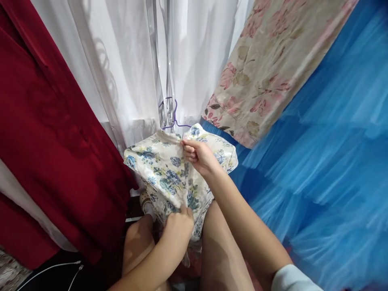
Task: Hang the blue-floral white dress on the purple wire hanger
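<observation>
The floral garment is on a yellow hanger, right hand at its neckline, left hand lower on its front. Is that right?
Not quite: the hanger is purple, not yellow, as the head view shows. The floral garment is on it, right hand at the neckline, left hand lower down.

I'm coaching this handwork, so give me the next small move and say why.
Probably a gentle upward draw with the right hand while the left hand steadies the blue-flowered garment below. The right pinches it at the neckline, under the purple hanger, and the left grips lower near its middle, so light tension between the hands should smooth the cloth there.
</observation>
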Action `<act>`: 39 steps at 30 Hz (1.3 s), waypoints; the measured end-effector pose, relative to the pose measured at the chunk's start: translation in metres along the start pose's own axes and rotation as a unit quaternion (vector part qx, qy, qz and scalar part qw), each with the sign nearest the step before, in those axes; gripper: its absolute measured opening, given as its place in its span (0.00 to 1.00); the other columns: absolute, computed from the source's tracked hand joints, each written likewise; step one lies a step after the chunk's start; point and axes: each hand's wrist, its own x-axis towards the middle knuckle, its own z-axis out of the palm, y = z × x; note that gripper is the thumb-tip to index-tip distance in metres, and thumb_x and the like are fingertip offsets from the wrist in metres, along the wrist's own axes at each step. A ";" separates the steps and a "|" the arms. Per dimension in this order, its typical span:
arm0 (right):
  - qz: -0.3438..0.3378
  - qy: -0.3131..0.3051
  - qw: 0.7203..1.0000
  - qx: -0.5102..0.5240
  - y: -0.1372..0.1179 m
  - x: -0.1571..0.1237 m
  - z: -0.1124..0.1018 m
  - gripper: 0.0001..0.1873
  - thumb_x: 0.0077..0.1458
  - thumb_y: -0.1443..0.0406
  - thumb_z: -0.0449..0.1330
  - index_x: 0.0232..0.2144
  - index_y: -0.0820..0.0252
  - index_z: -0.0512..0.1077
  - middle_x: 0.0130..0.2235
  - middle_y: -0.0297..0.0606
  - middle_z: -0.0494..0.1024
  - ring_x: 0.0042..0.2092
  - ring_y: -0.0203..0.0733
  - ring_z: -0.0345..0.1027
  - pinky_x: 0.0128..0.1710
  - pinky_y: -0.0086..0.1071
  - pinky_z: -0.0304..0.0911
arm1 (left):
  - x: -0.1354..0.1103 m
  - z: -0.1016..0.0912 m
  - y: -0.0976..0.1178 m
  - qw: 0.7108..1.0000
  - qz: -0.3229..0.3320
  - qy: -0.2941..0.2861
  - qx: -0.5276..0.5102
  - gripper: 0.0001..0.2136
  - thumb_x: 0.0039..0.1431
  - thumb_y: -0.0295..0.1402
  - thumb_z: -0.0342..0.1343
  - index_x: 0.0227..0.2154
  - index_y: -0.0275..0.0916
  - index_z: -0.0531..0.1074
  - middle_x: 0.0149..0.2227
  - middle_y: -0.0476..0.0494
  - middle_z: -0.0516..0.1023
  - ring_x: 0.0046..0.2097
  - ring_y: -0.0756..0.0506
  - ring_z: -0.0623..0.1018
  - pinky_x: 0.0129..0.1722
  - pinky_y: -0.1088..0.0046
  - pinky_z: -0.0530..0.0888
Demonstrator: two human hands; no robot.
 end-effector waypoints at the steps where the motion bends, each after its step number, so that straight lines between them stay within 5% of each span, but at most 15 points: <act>1: -0.007 0.000 1.000 -0.012 -0.001 0.002 0.000 0.11 0.47 0.61 0.65 0.25 0.62 0.68 0.17 0.22 0.51 0.18 0.26 0.38 0.18 0.27 0.31 | 0.002 0.004 -0.001 1.000 0.001 -0.014 -0.001 0.17 0.55 0.15 0.49 0.46 0.29 0.73 0.40 0.28 0.78 0.33 0.38 0.81 0.28 0.69 0.73; 6: -0.047 -0.007 0.997 -0.064 0.010 -0.004 -0.002 0.12 0.50 0.60 0.65 0.25 0.61 0.68 0.17 0.25 0.60 0.18 0.26 0.44 0.19 0.27 0.36 | 0.005 0.008 -0.031 0.986 0.063 0.002 -0.157 0.13 0.53 0.19 0.53 0.39 0.37 0.75 0.37 0.37 0.80 0.36 0.40 0.80 0.34 0.69 0.73; 9: -0.072 -0.004 0.994 -0.080 0.015 -0.013 -0.004 0.11 0.52 0.60 0.63 0.25 0.59 0.67 0.16 0.25 0.61 0.18 0.27 0.46 0.19 0.27 0.37 | 0.011 -0.027 -0.067 0.939 0.035 0.136 -0.314 0.09 0.62 0.27 0.50 0.37 0.41 0.75 0.32 0.45 0.79 0.34 0.46 0.78 0.34 0.74 0.70; 12: -0.091 -0.011 0.989 -0.119 0.016 -0.024 -0.003 0.12 0.53 0.60 0.62 0.24 0.59 0.66 0.16 0.25 0.61 0.18 0.29 0.48 0.19 0.27 0.39 | 0.028 -0.076 -0.093 0.880 -0.021 0.319 -0.353 0.16 0.66 0.34 0.49 0.55 0.42 0.68 0.31 0.49 0.76 0.29 0.49 0.74 0.33 0.76 0.69; 14: -0.107 -0.023 0.984 -0.142 0.017 -0.027 -0.002 0.12 0.54 0.59 0.61 0.24 0.58 0.66 0.17 0.26 0.62 0.19 0.29 0.49 0.20 0.27 0.42 | 0.044 -0.101 -0.099 0.875 0.016 0.361 -0.323 0.17 0.66 0.35 0.50 0.56 0.43 0.68 0.32 0.50 0.76 0.29 0.50 0.73 0.33 0.77 0.68; 18: -0.133 -0.015 0.976 -0.173 0.030 -0.018 -0.008 0.12 0.55 0.60 0.59 0.24 0.57 0.63 0.17 0.25 0.61 0.19 0.30 0.50 0.21 0.27 0.43 | 0.069 -0.123 -0.089 0.872 0.074 0.395 -0.281 0.09 0.65 0.34 0.51 0.37 0.38 0.75 0.31 0.48 0.76 0.31 0.50 0.73 0.33 0.77 0.67; 21: -0.140 0.042 0.968 -0.205 0.050 -0.009 -0.018 0.13 0.54 0.59 0.60 0.24 0.56 0.61 0.16 0.23 0.57 0.18 0.30 0.46 0.20 0.27 0.41 | 0.076 -0.126 -0.094 0.818 0.043 0.459 -0.343 0.10 0.66 0.36 0.51 0.35 0.36 0.73 0.29 0.48 0.75 0.31 0.50 0.74 0.33 0.78 0.69; 23: -0.128 0.052 0.965 -0.221 0.060 -0.010 -0.025 0.14 0.54 0.58 0.59 0.24 0.56 0.61 0.16 0.23 0.56 0.19 0.30 0.45 0.20 0.27 0.40 | 0.082 -0.126 -0.116 0.764 0.010 0.508 -0.397 0.11 0.66 0.38 0.50 0.37 0.36 0.72 0.28 0.49 0.73 0.29 0.51 0.74 0.31 0.78 0.71; 26: -0.117 0.024 0.967 -0.226 0.065 -0.023 -0.031 0.14 0.55 0.58 0.59 0.24 0.57 0.61 0.17 0.23 0.56 0.19 0.30 0.45 0.21 0.27 0.40 | 0.096 -0.113 -0.177 0.703 -0.045 0.576 -0.414 0.11 0.65 0.38 0.51 0.38 0.35 0.72 0.29 0.48 0.72 0.32 0.50 0.75 0.34 0.76 0.72; 29: -0.104 -0.001 0.968 -0.230 0.058 -0.039 -0.031 0.14 0.56 0.58 0.59 0.24 0.57 0.62 0.18 0.23 0.55 0.20 0.30 0.44 0.21 0.27 0.40 | 0.108 -0.080 -0.238 0.695 -0.150 0.574 -0.405 0.10 0.64 0.35 0.50 0.39 0.34 0.71 0.31 0.47 0.73 0.34 0.49 0.75 0.38 0.75 0.73; 31: -0.096 -0.008 0.967 -0.236 0.054 -0.046 -0.029 0.14 0.56 0.59 0.59 0.24 0.58 0.62 0.18 0.24 0.55 0.20 0.30 0.45 0.21 0.27 0.40 | 0.108 -0.050 -0.261 0.698 -0.211 0.555 -0.400 0.11 0.63 0.34 0.47 0.39 0.33 0.71 0.32 0.45 0.73 0.34 0.49 0.74 0.39 0.74 0.73; 34: -0.092 -0.003 0.968 -0.235 0.056 -0.053 -0.033 0.14 0.56 0.59 0.59 0.23 0.58 0.63 0.18 0.24 0.57 0.20 0.30 0.47 0.21 0.27 0.41 | 0.098 -0.003 -0.259 0.757 -0.254 0.475 -0.370 0.11 0.62 0.34 0.47 0.37 0.34 0.72 0.32 0.43 0.75 0.36 0.46 0.75 0.39 0.71 0.71; 39: -0.061 0.045 0.973 -0.219 0.073 -0.063 -0.078 0.13 0.54 0.59 0.58 0.23 0.58 0.62 0.16 0.24 0.58 0.19 0.30 0.47 0.20 0.28 0.40 | 0.083 0.046 -0.208 0.837 -0.210 0.319 -0.392 0.09 0.58 0.36 0.51 0.30 0.37 0.73 0.28 0.43 0.77 0.33 0.43 0.76 0.38 0.71 0.70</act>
